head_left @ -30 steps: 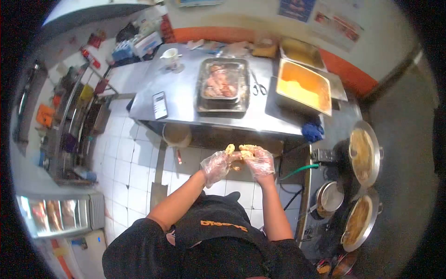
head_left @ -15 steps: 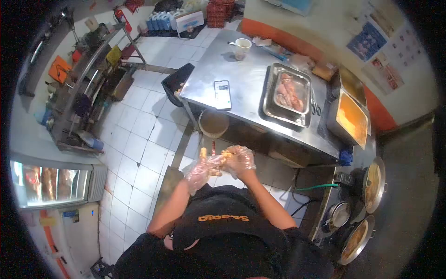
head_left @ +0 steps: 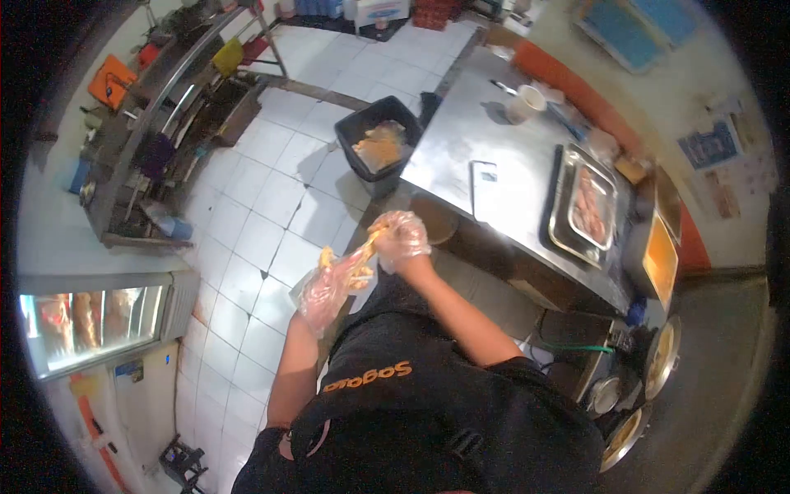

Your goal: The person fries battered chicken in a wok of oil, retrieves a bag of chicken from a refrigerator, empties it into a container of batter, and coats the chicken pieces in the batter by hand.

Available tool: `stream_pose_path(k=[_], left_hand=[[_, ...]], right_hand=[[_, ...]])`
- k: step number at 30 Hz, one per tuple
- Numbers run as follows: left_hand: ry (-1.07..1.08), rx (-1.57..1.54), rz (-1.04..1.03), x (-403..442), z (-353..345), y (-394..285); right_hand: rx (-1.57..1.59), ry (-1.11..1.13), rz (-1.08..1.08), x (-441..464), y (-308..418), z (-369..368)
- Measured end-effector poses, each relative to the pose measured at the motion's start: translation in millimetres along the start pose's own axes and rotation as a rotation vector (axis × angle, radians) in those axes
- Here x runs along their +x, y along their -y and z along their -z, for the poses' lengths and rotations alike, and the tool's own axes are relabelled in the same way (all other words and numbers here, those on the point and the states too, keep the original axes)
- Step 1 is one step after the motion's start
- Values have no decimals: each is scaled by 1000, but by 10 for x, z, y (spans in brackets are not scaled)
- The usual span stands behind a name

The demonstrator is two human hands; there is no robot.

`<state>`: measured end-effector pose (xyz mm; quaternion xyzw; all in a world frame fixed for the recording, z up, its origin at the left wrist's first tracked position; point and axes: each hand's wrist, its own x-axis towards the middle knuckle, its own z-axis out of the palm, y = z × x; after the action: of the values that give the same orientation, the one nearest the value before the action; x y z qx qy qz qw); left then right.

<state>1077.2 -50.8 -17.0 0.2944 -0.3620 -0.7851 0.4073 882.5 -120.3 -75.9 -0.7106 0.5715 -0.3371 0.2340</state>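
Note:
My left hand (head_left: 325, 292), in a clear plastic glove, has its fingers spread, with yellow batter clumps (head_left: 359, 278) stuck on them. My right hand (head_left: 401, 239), gloved too, is closed at the fingertips of the left one, just up and to the right of it. Batter shows between the two hands; exactly what the right fingers pinch is hidden. Beyond them a black bin (head_left: 350, 130) stands on the floor, with a bag and yellowish matter inside.
On the steel table (head_left: 461, 107) are a white mug (head_left: 527, 104), a phone (head_left: 491, 193), a tray of raw meat (head_left: 587, 206) and an orange-yellow container (head_left: 660, 259). Pans (head_left: 661, 360) sit at the lower right. A shelf rack (head_left: 177, 90) and lit display fridge (head_left: 95, 321) stand left.
The view has swung left, so the table has shifted right and the bin has come into full view. My right hand has moved up and away from my left palm, both still meeting at the fingers.

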Motion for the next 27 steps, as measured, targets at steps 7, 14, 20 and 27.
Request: stream_pose_path(k=[7, 14, 20, 27], left_hand=[[-119, -114, -48, 1127, 1123, -1145], [-169, -176, -55, 2224, 1795, -2393], [-170, -189, -8, 3113, 2694, -2856], [170, 557, 226, 4861, 3407, -3294]], right_hand=[[580, -82, -491, 1885, -470, -16], [1143, 45, -750, 3649, -666, -392], [1816, -15, -763, 4360, -1602, -1134], [1678, -211, -478, 5328, -1155, -1100]])
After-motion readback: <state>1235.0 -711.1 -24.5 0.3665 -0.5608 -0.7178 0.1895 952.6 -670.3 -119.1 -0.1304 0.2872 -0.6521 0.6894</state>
